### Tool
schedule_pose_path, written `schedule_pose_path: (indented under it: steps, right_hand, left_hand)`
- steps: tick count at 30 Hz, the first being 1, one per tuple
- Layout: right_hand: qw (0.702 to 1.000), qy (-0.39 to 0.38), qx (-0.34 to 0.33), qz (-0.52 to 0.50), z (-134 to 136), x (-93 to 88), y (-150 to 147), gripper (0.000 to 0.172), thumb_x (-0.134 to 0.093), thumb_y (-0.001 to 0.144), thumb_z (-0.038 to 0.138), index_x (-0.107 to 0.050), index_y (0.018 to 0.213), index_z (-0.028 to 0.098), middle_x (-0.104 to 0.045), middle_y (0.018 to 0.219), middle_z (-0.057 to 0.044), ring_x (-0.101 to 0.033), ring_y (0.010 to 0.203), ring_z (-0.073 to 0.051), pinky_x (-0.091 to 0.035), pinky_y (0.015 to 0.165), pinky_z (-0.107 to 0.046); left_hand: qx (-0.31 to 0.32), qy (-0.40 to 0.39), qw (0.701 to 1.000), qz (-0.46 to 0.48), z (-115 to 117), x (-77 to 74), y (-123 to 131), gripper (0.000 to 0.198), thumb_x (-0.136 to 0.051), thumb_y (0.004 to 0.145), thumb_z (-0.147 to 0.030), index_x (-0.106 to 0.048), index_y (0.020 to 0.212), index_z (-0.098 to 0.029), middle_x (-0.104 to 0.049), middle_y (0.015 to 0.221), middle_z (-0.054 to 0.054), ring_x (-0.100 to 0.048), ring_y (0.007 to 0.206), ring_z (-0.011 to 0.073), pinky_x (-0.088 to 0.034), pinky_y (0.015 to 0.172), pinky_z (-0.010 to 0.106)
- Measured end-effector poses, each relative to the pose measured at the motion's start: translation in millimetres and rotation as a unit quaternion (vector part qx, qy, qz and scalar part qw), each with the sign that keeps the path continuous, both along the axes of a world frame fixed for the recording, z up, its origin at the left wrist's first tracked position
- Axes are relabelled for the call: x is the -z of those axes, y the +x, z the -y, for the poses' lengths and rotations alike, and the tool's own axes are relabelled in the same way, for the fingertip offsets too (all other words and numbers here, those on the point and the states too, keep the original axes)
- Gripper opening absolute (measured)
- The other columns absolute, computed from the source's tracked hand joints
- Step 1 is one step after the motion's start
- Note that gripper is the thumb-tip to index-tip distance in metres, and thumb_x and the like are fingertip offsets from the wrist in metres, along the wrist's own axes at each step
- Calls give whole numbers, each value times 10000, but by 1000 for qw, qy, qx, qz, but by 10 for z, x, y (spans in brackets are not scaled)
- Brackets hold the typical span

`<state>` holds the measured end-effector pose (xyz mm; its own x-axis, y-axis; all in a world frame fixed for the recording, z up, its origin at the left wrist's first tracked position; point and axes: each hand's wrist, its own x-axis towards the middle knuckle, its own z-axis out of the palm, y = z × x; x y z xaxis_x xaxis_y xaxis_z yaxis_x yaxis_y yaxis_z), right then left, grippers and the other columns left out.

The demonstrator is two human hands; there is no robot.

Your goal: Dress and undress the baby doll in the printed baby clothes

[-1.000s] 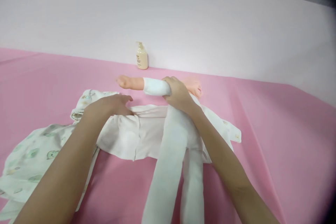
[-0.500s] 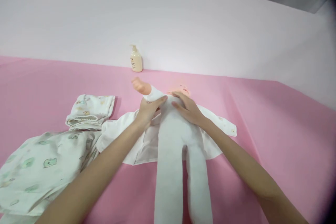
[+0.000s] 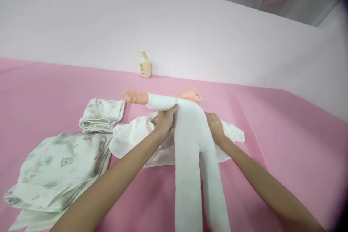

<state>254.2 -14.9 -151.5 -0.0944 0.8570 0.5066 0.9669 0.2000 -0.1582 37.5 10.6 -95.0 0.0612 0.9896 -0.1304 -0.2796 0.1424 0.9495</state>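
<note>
A baby doll (image 3: 191, 130) with a white cloth body lies on its back on the pink surface, head away from me and legs toward me. Under it is spread an open white garment (image 3: 136, 136). My left hand (image 3: 165, 120) grips the doll's torso under its outstretched arm (image 3: 146, 100), thumb on top. My right hand (image 3: 216, 126) presses against the doll's other side, fingers tucked beneath the body.
A folded patterned cloth (image 3: 102, 114) lies left of the doll, and a larger bear-print blanket (image 3: 54, 170) lies nearer at the left. A cream pump bottle (image 3: 145, 66) stands against the white wall behind. The pink surface (image 3: 285, 134) stretches to the right.
My right hand slid off the doll's chest down to its right side. My left hand shifted under the doll's arm, which now lies lower and straighter out to the left.
</note>
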Motion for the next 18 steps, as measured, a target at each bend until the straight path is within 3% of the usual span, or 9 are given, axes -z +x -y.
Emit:
schedule_pose_path:
  steps: [2,7,14,18]
  right_hand:
    - [999,1,3,51,27,1,61,353,-430,869,180,-589,1169,80,-674,1024,-179,-599,984,-293,-445,915,-435]
    - [999,29,21,28,103,-9,282,491,-347,838,67,-500,1302,113,-640,1198,-142,-589,1050,-271,-444,922,-417]
    - [996,-60,61,-6,173,137,577,386,-359,827,66,-628,1089,156,-682,1089,-140,-619,980,-274,-475,861,-424]
    - [994,-68,59,-56,168,88,545,393,-400,779,56,-658,1061,149,-659,1109,-211,-583,1073,-355,-412,943,-528]
  left_hand:
    - [12,35,999,32,-3,-39,15,462,-665,770,-337,-513,1188,-211,-623,1247,93,-647,1066,241,-589,819,353]
    - [-32,126,990,62,11,-318,-60,395,-684,752,-252,-603,1129,-165,-638,1247,73,-580,1189,233,-498,1019,354]
    - [-116,153,979,71,-80,-703,-481,449,-718,743,-247,-611,1156,-107,-648,1244,82,-638,1073,239,-538,955,359]
    - [-112,173,972,116,-104,-893,-765,468,-700,763,-283,-600,1194,-129,-658,1229,69,-651,1047,239,-530,957,357]
